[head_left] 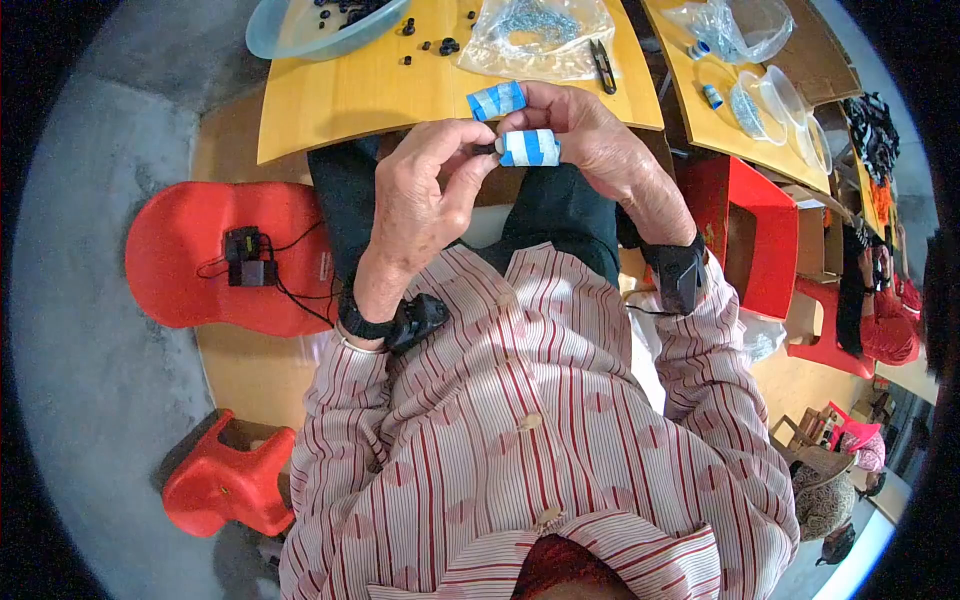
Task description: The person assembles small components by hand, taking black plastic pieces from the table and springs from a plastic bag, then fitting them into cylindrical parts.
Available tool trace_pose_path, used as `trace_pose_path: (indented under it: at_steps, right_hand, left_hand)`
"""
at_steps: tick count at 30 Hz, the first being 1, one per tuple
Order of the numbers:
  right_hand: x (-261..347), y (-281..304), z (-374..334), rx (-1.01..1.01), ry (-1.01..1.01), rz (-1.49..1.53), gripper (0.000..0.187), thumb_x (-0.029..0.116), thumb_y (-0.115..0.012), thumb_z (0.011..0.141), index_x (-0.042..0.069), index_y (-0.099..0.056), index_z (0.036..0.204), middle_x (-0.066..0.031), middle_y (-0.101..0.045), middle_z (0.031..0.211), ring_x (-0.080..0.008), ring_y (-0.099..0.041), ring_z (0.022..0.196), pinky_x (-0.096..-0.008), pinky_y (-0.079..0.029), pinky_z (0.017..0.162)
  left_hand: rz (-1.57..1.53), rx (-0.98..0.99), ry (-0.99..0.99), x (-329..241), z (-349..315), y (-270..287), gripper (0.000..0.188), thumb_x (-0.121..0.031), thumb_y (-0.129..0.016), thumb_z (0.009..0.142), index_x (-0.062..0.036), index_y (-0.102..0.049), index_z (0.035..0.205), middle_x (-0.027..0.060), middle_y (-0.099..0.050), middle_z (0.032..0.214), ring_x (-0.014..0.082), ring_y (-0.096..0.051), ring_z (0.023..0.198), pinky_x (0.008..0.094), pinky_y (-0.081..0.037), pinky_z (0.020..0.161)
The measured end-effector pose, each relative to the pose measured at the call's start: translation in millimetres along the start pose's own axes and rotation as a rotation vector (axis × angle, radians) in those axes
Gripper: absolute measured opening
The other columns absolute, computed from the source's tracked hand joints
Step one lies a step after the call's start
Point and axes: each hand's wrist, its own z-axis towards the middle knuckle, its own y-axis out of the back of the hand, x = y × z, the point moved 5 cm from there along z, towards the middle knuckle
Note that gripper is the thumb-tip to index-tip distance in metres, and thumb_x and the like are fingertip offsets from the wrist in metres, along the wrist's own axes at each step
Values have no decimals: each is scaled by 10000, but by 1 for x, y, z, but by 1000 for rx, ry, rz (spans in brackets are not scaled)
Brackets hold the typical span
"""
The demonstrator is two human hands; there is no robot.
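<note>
My left hand (425, 195) is closed, with thumb and forefinger pinching a small black part (484, 149). Facing it, my right hand (605, 140) wears blue-and-white wraps on its digits. One wrap (497, 100) is on the upper finger; the other wrap (530, 148) sits lower, its end meeting the black part. The right hand's remaining fingers curl in behind, and what they grip is hidden. Both hands are held above my lap at the near edge of the yellow table (340, 105).
On the table are a translucent basin (290, 40) of black parts, loose black pieces (449, 46), a plastic bag of small metal parts (535, 35) and black snips (603, 67). Red stools (180, 255) stand left. A second table (790, 150) and other people (890, 325) are right.
</note>
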Motion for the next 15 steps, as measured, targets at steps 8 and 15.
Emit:
trace_pose_path:
  at_steps: [8, 15]
  right_hand:
    - [-10, -3, 2, 9, -32, 106, 420, 126, -687, 759, 10, -550, 1140, -81, -625, 1019, -129, -576, 922, -241, -442, 846]
    - [-12, -7, 0, 9, -68, 153, 422, 149, -690, 769, -6, -546, 1134, -93, -624, 1027, -150, -585, 929, -273, -465, 841]
  left_hand:
    - [74, 1, -123, -1, 0, 2, 167, -17, -645, 735, -38, -597, 893, 93, -590, 786, 206, -587, 660, 293, -476, 598]
    - [40, 9, -8, 5, -4, 1, 159, -18, -640, 745, -26, -604, 899, 93, -605, 798, 175, -599, 658, 265, -480, 597]
